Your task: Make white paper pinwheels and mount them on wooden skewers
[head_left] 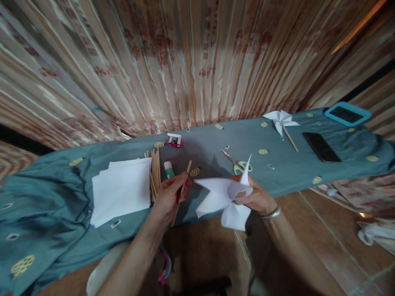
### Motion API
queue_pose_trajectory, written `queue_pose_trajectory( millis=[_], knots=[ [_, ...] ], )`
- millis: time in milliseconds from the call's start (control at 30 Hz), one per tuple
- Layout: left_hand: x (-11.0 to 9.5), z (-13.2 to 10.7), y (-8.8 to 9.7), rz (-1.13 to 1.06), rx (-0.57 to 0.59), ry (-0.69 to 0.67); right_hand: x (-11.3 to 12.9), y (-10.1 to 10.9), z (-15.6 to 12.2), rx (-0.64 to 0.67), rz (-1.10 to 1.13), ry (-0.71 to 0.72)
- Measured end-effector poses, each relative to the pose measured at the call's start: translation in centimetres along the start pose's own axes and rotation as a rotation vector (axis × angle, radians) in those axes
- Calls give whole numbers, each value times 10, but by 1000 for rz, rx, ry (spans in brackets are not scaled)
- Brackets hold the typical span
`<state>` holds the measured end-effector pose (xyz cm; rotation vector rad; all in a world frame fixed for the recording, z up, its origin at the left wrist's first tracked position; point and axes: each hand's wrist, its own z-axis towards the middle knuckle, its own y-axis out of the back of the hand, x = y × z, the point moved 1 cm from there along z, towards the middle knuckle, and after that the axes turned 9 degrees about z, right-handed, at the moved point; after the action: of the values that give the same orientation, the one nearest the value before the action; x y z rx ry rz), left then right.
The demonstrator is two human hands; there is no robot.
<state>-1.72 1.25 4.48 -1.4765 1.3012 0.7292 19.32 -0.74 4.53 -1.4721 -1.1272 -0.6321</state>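
Observation:
My left hand (173, 190) pinches a thin wooden stick (189, 165) that slants up between thumb and fingers. To its right, my right hand (254, 196) grips a white paper pinwheel (216, 193) with curled blades; some of the fingers are behind the paper. Stick and pinwheel are apart. Just behind my left hand stands a glue stick (168, 169) with a white cap. Scissors (239, 163) with pale green handles lie beyond my right hand. Left of my left hand are a bundle of wooden sticks (156, 168) and a stack of white paper (121, 191).
A small red box (174, 141) sits open near the back edge of the cloth-covered table (210, 144). Farther right lie a finished pinwheel on a stick (281, 120), a black phone (321, 147) and a blue-framed tablet (348, 114). A curtain (185, 74) hangs behind the table.

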Motion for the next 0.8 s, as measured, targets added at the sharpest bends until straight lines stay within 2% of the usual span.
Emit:
queue_pose_trajectory(
  millis=[100,133,233,333,533,600,800],
  knots=[
    [-1,4,-1,56,27,20,1,-11,-3,467,-13,-153],
    [-1,5,-3,65,45,31,2,-17,-3,575,-31,-172],
    [3,5,-13,65,77,50,7,-31,-5,723,-46,-147],
    [4,4,-20,39,60,53,9,-34,-5,665,-36,-81],
    [2,1,-23,15,127,152,5,-17,-6,295,-109,79],
    [0,-1,-23,18,149,140,6,-17,-9,260,-162,132],
    [2,-4,-21,85,191,82,12,-33,-19,288,-451,338]
  ],
)
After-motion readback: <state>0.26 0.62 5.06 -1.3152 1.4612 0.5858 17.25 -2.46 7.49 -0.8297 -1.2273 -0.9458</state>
